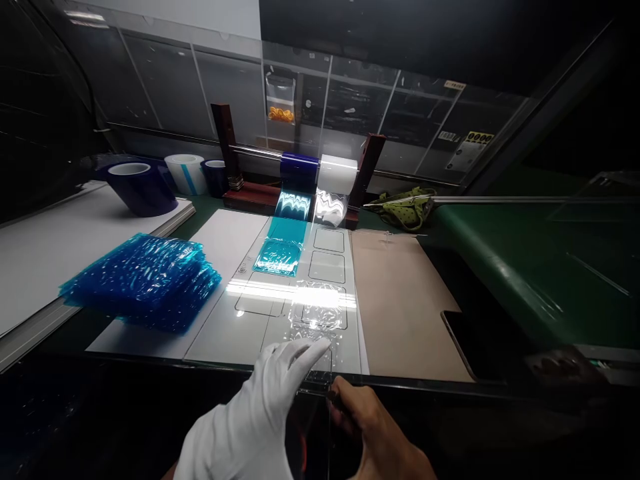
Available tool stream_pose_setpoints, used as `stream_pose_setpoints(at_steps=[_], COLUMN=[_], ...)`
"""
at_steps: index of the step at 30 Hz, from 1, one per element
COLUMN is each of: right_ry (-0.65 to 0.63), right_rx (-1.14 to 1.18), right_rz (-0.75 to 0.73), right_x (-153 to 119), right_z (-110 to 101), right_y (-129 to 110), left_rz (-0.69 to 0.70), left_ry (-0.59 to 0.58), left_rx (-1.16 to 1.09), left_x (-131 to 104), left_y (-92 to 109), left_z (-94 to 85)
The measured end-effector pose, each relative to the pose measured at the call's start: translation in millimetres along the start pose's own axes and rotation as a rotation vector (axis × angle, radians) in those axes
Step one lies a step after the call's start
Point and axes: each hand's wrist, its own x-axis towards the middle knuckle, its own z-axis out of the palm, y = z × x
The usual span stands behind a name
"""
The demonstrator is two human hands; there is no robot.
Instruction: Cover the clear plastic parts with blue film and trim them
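My left hand [260, 410], in a white glove, is at the front edge of the bench with fingers and thumb pinched on a thin clear sheet [316, 381]. My bare right hand [375, 427] is closed at the sheet's right edge; its fingertips are partly hidden in shadow. Just beyond, a wrinkled clear film piece [320, 308] lies on a glass plate [225, 333] over paper with printed rounded outlines. A blue film strip [287, 230] and a clear strip [330, 203] run down from a blue roll [299, 168] and a white roll [338, 173].
A stack of blue film pieces [150, 277] lies left, near spare rolls [143, 190]. The rolls hang on a wooden stand [367, 167]. Brown cardboard [400, 300], a phone [465, 347] and a green dotted pouch [407, 208] are at right.
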Motion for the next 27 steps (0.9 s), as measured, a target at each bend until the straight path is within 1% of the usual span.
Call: stream_pose_setpoints(at_steps=[3, 6, 10, 12, 14, 17, 20, 23, 25, 27], right_ry=[-0.003, -0.016, 0.038, 0.07, 0.095, 0.111, 0.151, 0.214, 0.249, 0.328], right_rx=[-0.027, -0.058, -0.105, -0.095, -0.061, -0.018, -0.031, -0.068, -0.086, -0.107], right_rz=[-0.034, -0.058, -0.041, -0.017, 0.001, 0.016, 0.039, 0.028, 0.006, 0.004], right_x=[1.3, 4.7, 1.5, -3.4, -8.3, -12.5, -13.3, -16.4, -22.1, -28.5], right_z=[-1.8, -3.9, -5.8, -6.9, -8.2, -9.8, -10.1, -7.6, -4.5, -2.5], right_y=[1.9, 5.6, 8.9, 9.6, 10.1, 11.2, 14.7, 22.6, 29.3, 35.4], left_rz=[0.078, 0.118, 0.108, 0.078, 0.066, 0.102, 0.125, 0.133, 0.116, 0.068], left_ry=[-0.03, -0.133, -0.293, -0.373, -0.419, -0.419, -0.414, -0.365, -0.343, -0.331], left_rx=[-0.037, -0.107, -0.222, -0.253, -0.265, -0.265, -0.248, -0.219, -0.191, -0.148], left_x=[5.6, 9.8, 15.7, 20.9, 27.4, 36.3, 41.1, 42.2, 42.0, 41.2], left_y=[4.4, 10.7, 19.5, 23.3, 26.6, 30.4, 33.1, 34.9, 35.8, 36.6], left_z=[-8.7, -20.9, -30.2, -31.0, -30.5, -28.3, -24.7, -21.6, -20.7, -20.4])
